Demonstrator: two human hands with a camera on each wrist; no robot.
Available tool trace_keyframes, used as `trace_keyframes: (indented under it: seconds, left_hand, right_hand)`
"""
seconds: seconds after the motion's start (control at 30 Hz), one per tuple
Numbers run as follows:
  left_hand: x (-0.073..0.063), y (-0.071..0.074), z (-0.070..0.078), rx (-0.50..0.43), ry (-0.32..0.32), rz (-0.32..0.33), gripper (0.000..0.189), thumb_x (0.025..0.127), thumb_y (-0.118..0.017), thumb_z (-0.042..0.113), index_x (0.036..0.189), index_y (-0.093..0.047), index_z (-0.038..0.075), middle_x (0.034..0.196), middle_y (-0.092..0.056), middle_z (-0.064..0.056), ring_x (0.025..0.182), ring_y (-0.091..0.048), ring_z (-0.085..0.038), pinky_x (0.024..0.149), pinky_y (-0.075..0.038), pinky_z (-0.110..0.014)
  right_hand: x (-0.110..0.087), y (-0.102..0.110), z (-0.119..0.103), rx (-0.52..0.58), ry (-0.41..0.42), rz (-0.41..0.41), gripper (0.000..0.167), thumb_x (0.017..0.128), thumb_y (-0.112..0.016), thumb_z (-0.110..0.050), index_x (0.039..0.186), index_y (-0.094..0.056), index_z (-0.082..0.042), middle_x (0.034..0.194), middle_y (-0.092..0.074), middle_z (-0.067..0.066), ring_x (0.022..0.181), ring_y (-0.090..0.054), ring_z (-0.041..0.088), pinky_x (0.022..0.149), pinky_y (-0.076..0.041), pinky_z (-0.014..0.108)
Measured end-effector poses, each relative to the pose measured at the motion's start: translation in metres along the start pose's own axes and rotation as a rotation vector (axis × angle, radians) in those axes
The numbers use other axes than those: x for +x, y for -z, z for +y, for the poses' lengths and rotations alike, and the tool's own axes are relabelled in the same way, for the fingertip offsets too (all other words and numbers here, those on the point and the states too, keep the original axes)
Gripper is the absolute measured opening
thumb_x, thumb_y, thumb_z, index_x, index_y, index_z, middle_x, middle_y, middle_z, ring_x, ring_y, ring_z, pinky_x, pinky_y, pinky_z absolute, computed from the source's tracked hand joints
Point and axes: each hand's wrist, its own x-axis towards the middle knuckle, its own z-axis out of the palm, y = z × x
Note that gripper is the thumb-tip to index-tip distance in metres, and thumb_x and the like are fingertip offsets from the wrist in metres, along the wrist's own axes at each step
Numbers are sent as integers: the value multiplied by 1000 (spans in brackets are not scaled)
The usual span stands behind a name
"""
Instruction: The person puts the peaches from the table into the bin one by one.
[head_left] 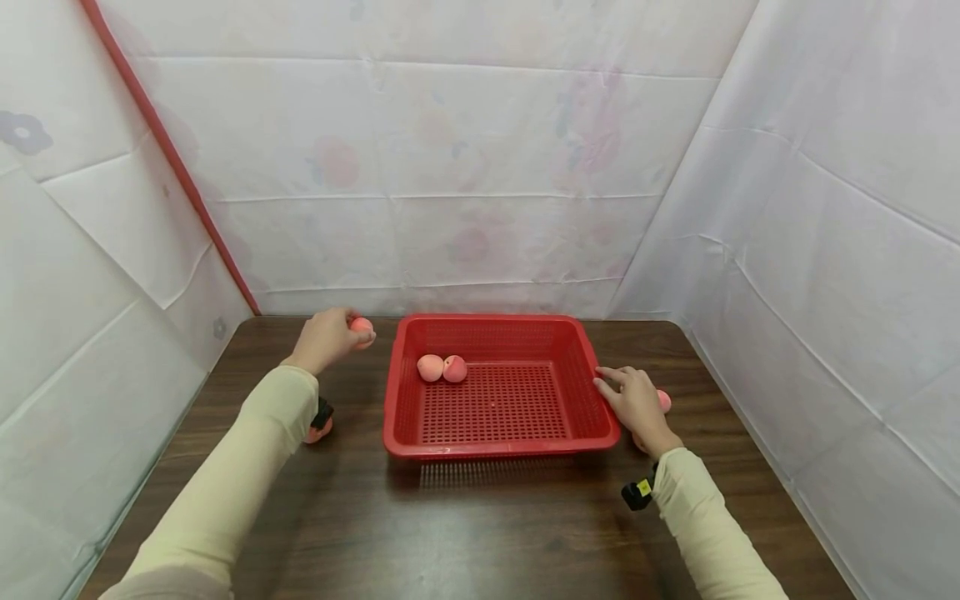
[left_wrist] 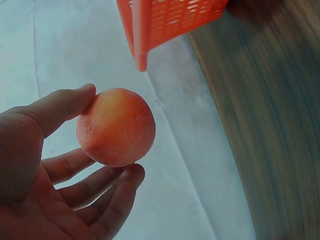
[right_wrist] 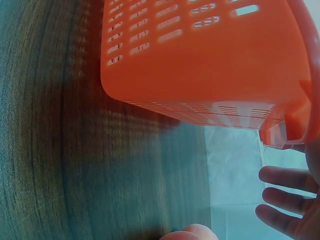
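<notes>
My left hand (head_left: 324,340) pinches a peach (head_left: 362,327) above the table, left of the red plastic basket (head_left: 502,450). In the left wrist view the thumb and fingertips hold this peach (left_wrist: 117,129) from its sides. Two peaches, one (head_left: 430,367) touching the other (head_left: 454,368), lie inside the basket at its left. My right hand (head_left: 636,408) is at the basket's right rim, fingertips touching or very near it. In the right wrist view several fingers (right_wrist: 287,200) are fairly straight and apart from the basket wall; the thumb is mostly hidden.
A peach (head_left: 664,401) lies just right of my right hand, and another (head_left: 638,442) is mostly hidden under that wrist. Below the left wrist, another peach (head_left: 318,432) shows partly. White sheeting (head_left: 465,167) bounds the dark wooden table (head_left: 450,533) at the back and sides.
</notes>
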Motion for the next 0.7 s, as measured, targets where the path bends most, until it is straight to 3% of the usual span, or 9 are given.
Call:
trace_keyframes:
  seconds: [0.7]
  left_hand:
    - [14,-9,32,-35,-46,3,46,88,-68,30,120,-63,-2,108,-69,-20,94,-62,-33,78,-51,-43]
  right_hand:
    - [-3,0,-1,21,-3,4,37,94,-63,-29,125,-67,-9,112,-67,21,101,-56,35,85,-48,50]
